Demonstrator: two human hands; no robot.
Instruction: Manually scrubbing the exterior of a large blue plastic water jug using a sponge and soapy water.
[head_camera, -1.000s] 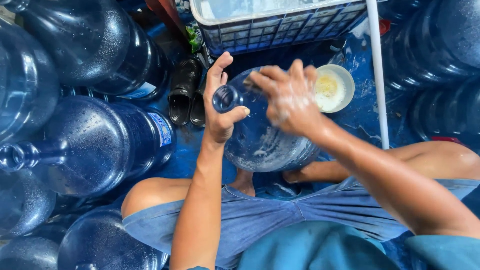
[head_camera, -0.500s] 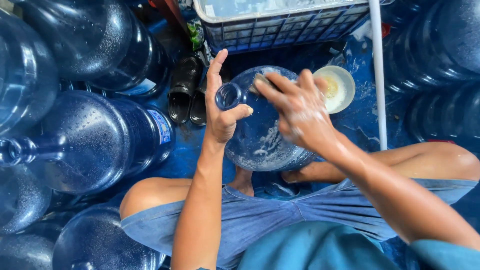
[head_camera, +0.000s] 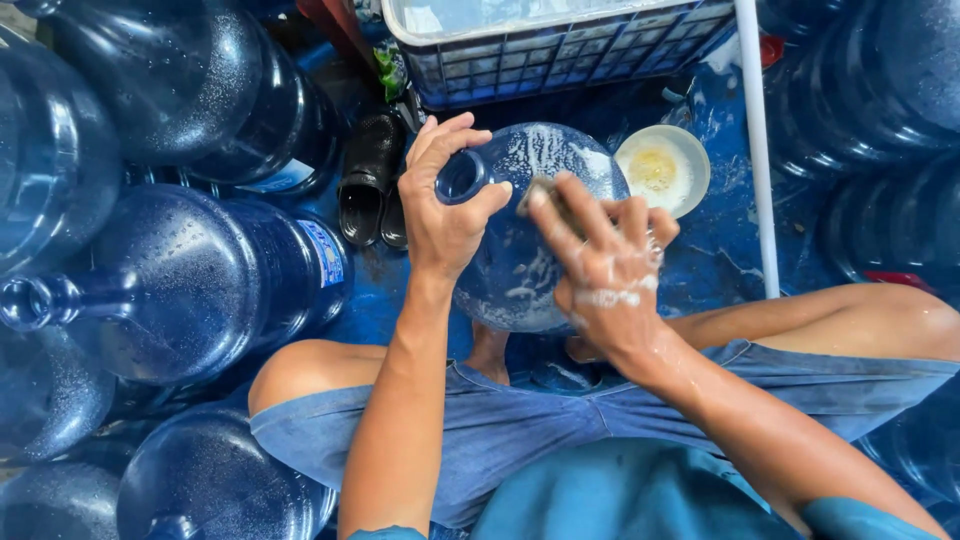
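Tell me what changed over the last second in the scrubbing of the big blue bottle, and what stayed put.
The soapy right hand slid from the upper shoulder of the upright blue water bottle down and toward the person, pressing a small scrubbing pad against it. The left hand kept its grip around the bottle's neck. The white bowl, the black sandals, the white crate and the surrounding bottles stayed in place.

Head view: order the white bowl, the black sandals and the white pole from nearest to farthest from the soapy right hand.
From the right hand:
1. White bowl, just beyond the hand, up and to its right.
2. White pole, farther right, past the bowl.
3. Black sandals, far left, beyond the left hand and the soapy bottle.
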